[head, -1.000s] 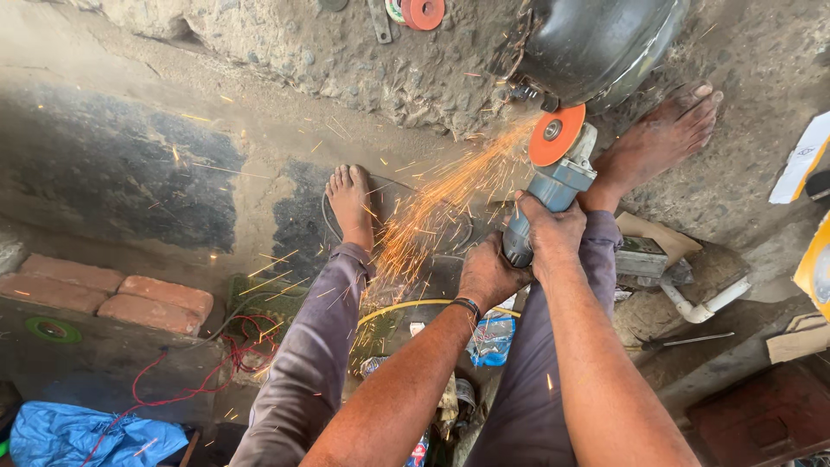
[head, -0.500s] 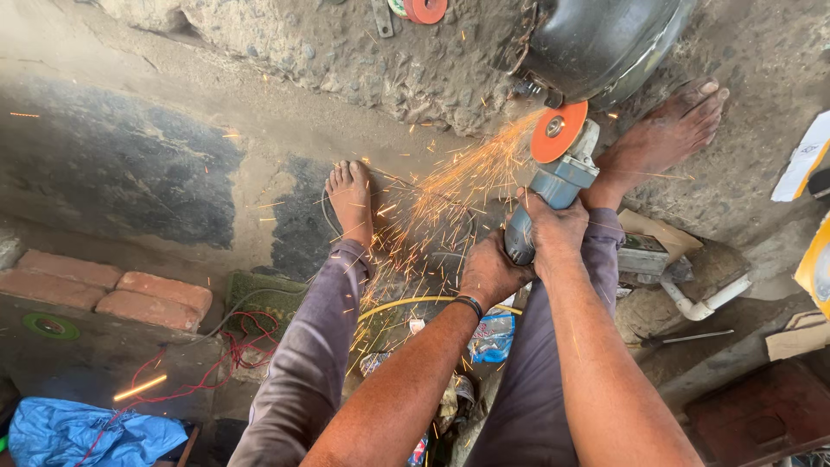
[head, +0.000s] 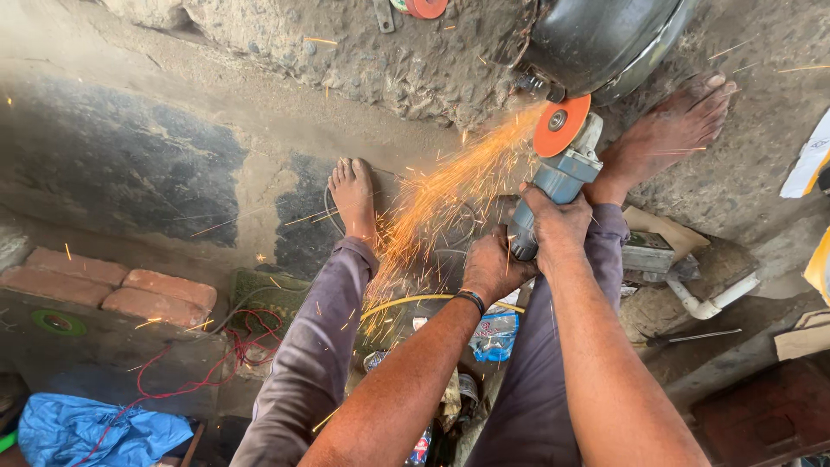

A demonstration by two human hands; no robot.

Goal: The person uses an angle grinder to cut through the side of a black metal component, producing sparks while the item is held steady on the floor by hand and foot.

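Two hands share one angle grinder [head: 558, 177], and the work goes well only if both keep a firm hold. Starting at the left, bricks [head: 121, 290] and a blue bag [head: 95, 428] lie well clear, with red wire [head: 251, 346] between them and the legs. The sparks [head: 441, 203] fan back toward the left foot [head: 353, 197] and trouser leg [head: 316, 346], so tilting the tool to throw them away from bare skin would be wiser. The left hand [head: 491, 268] has its fingers wrapped tight round the rear of the grinder body; the right hand [head: 558, 223] is clamped over it further forward. The orange disc [head: 562, 125] meets the lower edge of the dark metal tank [head: 605, 39], which sits on the rough ground just ahead of the right foot [head: 670, 130]. Light, steady pressure with the disc held at a constant angle should, I judge, keep it from grabbing or skating; the yellow cable [head: 415, 301] under the arms should stay behind the disc.
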